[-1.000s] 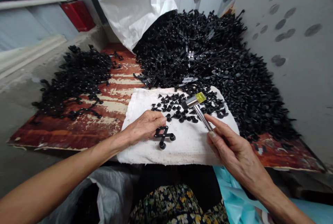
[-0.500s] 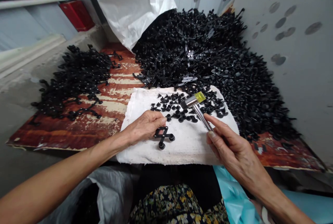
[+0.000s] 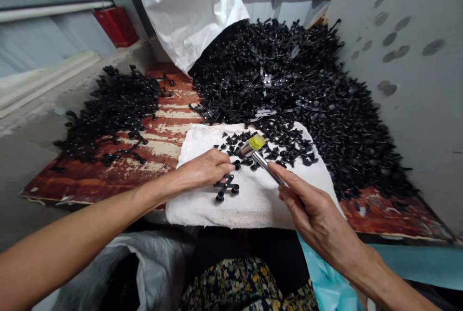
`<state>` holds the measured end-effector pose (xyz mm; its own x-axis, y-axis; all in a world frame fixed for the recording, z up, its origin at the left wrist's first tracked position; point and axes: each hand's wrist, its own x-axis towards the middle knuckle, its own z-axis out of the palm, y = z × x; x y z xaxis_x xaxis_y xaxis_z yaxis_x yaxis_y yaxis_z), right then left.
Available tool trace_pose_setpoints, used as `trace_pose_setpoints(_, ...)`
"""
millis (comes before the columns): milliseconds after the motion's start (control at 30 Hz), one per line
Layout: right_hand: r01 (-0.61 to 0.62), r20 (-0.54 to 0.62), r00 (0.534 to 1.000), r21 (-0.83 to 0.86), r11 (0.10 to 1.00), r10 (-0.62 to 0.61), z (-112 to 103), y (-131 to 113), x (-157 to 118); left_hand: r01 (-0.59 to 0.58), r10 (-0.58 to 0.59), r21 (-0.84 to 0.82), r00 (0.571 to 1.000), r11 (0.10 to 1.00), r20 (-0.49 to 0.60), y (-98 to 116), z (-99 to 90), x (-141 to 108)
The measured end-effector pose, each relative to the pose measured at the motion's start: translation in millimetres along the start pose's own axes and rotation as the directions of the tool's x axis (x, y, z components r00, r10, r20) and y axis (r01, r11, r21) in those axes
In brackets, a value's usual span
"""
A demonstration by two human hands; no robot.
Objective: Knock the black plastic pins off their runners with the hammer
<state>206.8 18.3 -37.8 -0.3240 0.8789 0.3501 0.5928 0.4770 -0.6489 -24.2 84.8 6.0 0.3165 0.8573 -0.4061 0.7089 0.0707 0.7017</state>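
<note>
My left hand is closed on a black linkage of hinged bars, pinching its far end between thumb and fingers. Round black knobs sit on the linkage's near ends, which rest on a white cloth. In my right hand is a small mallet with a metal handle, a yellow face and a dark opposite face. Its head hangs just beyond the left hand, tilted over the cloth. Loose black knob pieces lie scattered on the cloth past the mallet. My fingers partly hide the linkage's far end.
A large heap of black linkages rises at the back and runs into black knob pieces on the right. Assembled-looking linkages are piled at left on the worn red board. A white sack stands behind.
The mallet has moved left and down toward my left hand, its yellow face turning more toward me. The linkage has swung slightly while staying in the left hand. The view has shifted a little.
</note>
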Motion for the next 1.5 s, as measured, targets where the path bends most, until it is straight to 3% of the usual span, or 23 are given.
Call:
trace_pose_setpoints(100, 0.044, 0.008, 0.999, -0.026, 0.999, -0.044, -2, -5, 1, -0.024, 0.024, 0.020, 1.000, 1.000, -0.005, -4, 0.3, 0)
trace_pose_setpoints(267, 0.109, -0.079, 0.991, -0.052, 0.993, -0.113, -6, -15, 1, -0.039, 0.041, 0.073, 0.999, 0.997, -0.023, -7, 2.1, 5)
trace_pose_setpoints(400, 0.107, 0.050, 0.994, -0.171, 0.979, -0.100, -7, -16, 1, -0.087, 0.088, 0.055, 0.996, 0.995, -0.014, -11, 3.3, 7)
trace_pose_setpoints(567, 0.114, -0.086, 0.989, -0.108, 0.988, -0.123, -9, -20, 0, -0.124, 0.125, 0.021, 0.992, 0.992, -0.027, -16, 4.1, 6)
trace_pose_setpoints(700, 0.096, 0.051, 0.995, -0.199, 0.975, -0.088, -7, -15, 2, -0.096, 0.096, -0.003, 0.995, 0.995, -0.006, -19, 4.8, 8)
trace_pose_setpoints(833, 0.121, -0.078, 0.988, -0.133, 0.984, -0.132, -6, -15, 3, -0.083, 0.083, -0.021, 0.997, 0.996, -0.010, -19, 6.0, 7)
trace_pose_setpoints(967, 0.136, 0.055, 0.990, -0.220, 0.966, -0.127, -7, -14, 1, -0.080, 0.079, -0.027, 0.997, 0.996, -0.021, -16, 6.4, 6)
trace_pose_setpoints(1100, 0.092, 0.005, 0.996, -0.191, 0.977, -0.093, -5, -9, -3, -0.071, 0.071, -0.026, 0.997, 0.997, -0.015, -18, 6.8, 8)
trace_pose_setpoints(1200, 0.092, 0.087, 0.993, -0.207, 0.974, -0.076, -6, -9, 0, -0.073, 0.073, -0.026, 0.997, 0.997, -0.020, -22, 5.8, 9)
trace_pose_setpoints(1300, 0.002, 0.023, 1.000, -0.092, 0.996, 0.000, -9, -15, 10, -0.118, 0.118, 0.003, 0.993, 0.993, 0.012, -18, 4.3, 4)
trace_pose_setpoints(1367, -0.087, -0.029, 0.996, 0.057, 0.995, 0.088, -8, -20, 17, -0.172, 0.171, -0.004, 0.979, 0.985, 0.111, -9, 5.4, -4)
trace_pose_setpoints(1433, -0.191, 0.034, 0.981, 0.228, 0.955, 0.189, -4, -24, 21, -0.256, 0.252, -0.007, 0.943, 0.967, 0.218, 3, 9.4, -14)
trace_pose_setpoints(1500, -0.347, 0.201, 0.936, 0.408, 0.844, 0.288, 2, -26, 22, -0.343, 0.317, 0.059, 0.911, 0.937, 0.262, 13, 15.3, -24)
